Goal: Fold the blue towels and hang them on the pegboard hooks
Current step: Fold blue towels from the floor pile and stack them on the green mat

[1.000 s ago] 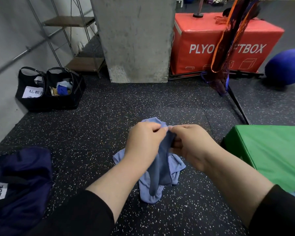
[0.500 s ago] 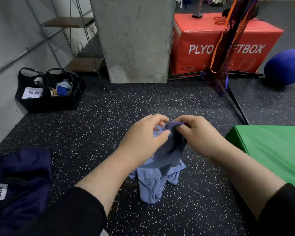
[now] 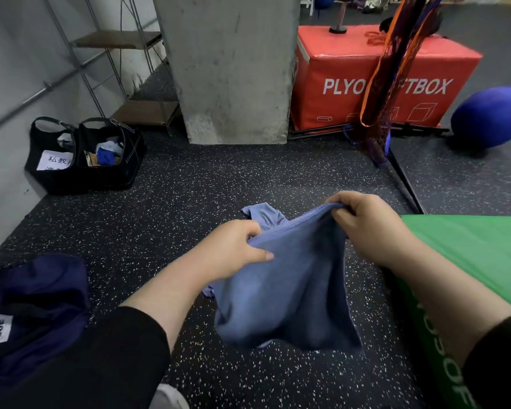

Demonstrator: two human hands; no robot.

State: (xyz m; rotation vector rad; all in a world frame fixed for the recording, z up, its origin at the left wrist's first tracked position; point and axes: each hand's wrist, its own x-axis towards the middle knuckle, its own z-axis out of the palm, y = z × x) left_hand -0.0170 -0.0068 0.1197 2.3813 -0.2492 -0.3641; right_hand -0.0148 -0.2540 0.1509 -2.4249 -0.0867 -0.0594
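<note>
Left hand (image 3: 236,250) and right hand (image 3: 366,222) each pinched the blue towel's (image 3: 286,290) top edge, stretched between them, rest hanging below. Second towel (image 3: 263,215) lay beyond the hands on floor. Risk: edge could slip, cloth bunching.

Blue towel (image 3: 283,290) held up above the speckled floor (image 3: 189,202), top edge stretched between two pinched corners, rest hanging loose in soft folds, unfolded. Second blue towel (image 3: 263,215) lies crumpled on the floor just behind it, partly hidden. Both towels left of the green mat (image 3: 469,246).
</note>
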